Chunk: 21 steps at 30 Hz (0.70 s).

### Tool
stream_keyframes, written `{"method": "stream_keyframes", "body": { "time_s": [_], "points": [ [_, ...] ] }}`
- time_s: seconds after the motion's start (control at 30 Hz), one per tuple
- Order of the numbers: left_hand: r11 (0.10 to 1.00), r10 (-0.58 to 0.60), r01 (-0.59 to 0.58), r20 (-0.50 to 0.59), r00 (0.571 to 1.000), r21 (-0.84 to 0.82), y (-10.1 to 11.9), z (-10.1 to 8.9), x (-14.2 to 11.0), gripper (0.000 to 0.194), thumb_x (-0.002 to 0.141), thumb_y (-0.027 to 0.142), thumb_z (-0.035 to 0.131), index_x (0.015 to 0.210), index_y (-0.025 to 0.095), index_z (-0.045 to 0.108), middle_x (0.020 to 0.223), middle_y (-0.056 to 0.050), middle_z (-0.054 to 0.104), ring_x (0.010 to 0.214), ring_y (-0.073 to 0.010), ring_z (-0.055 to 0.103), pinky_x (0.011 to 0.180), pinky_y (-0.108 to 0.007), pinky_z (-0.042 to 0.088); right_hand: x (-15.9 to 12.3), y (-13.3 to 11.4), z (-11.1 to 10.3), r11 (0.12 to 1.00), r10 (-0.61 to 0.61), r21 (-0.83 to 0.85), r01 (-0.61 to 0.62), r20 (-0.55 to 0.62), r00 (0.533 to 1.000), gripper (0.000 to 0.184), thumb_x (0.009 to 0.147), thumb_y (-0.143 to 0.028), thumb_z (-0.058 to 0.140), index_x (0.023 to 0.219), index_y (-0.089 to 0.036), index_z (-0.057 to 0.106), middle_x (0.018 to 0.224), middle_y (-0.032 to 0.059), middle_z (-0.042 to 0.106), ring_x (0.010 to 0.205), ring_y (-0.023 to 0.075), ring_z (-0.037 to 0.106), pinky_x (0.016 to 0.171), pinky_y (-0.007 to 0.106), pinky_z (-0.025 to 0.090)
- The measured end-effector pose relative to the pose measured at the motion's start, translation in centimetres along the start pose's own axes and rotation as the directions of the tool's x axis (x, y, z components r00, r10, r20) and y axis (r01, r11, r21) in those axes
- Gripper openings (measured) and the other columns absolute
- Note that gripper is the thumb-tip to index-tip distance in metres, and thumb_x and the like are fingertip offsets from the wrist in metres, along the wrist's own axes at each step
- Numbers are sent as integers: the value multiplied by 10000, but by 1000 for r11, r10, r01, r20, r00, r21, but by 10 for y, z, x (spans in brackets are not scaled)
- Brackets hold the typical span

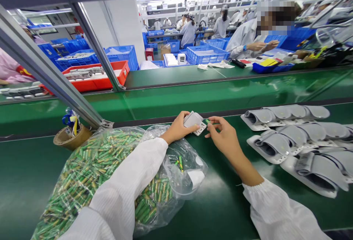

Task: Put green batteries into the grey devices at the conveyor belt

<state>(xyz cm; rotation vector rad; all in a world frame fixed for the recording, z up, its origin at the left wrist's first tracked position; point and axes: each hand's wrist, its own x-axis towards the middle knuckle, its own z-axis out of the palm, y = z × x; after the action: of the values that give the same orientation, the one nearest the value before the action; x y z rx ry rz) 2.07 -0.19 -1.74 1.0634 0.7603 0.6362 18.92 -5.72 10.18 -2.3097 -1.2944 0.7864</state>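
My left hand (pixel 176 129) is closed round a small white device (pixel 193 121) with its back side open, held just above the green bench. My right hand (pixel 224 135) pinches a small green battery (pixel 207 121) at the device's edge. Under my left forearm lies a big clear plastic bag (pixel 91 173) full of green batteries. Rows of grey-and-white cuff units (pixel 292 137) lie to the right of my right hand.
A brown cup (pixel 70 137) with tools stands at the left by a slanted metal frame post (pixel 49 74). Beyond runs a green conveyor belt (pixel 193 96). A red tray (pixel 93 76), blue crates (pixel 206 54) and several seated workers in white coats are at the far side.
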Motion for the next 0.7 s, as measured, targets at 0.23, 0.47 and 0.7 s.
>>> {"method": "stream_keyframes", "body": {
  "time_s": [0.23,0.47,0.7],
  "points": [
    [1000,-12,12,-5,1000,18,2,1,-1,778,779,577,850,1345,188,484,1401,-138,596,1261,-292,586,1042,-383,455,-1,-2,1,998,53,-17,-53,11,999,629,766,-727,738,967,-138,648,788,67,679,587,127,592,525,238,460],
    [1000,-9,9,-6,1000,8,3,1,0,761,779,548,851,1337,179,487,1393,-139,597,1260,-294,585,1059,-394,454,-4,-4,4,985,-135,-103,137,31,990,568,912,-673,591,1008,-142,770,923,87,706,593,121,605,638,284,487],
    [1000,-1,1,0,1000,24,3,2,0,750,794,564,834,1341,188,485,1403,-124,588,1268,-284,585,1060,-395,455,-1,7,10,991,-105,-88,105,8,994,611,851,-693,637,1095,-136,686,954,102,693,751,187,682,753,363,588]
  ]
}}
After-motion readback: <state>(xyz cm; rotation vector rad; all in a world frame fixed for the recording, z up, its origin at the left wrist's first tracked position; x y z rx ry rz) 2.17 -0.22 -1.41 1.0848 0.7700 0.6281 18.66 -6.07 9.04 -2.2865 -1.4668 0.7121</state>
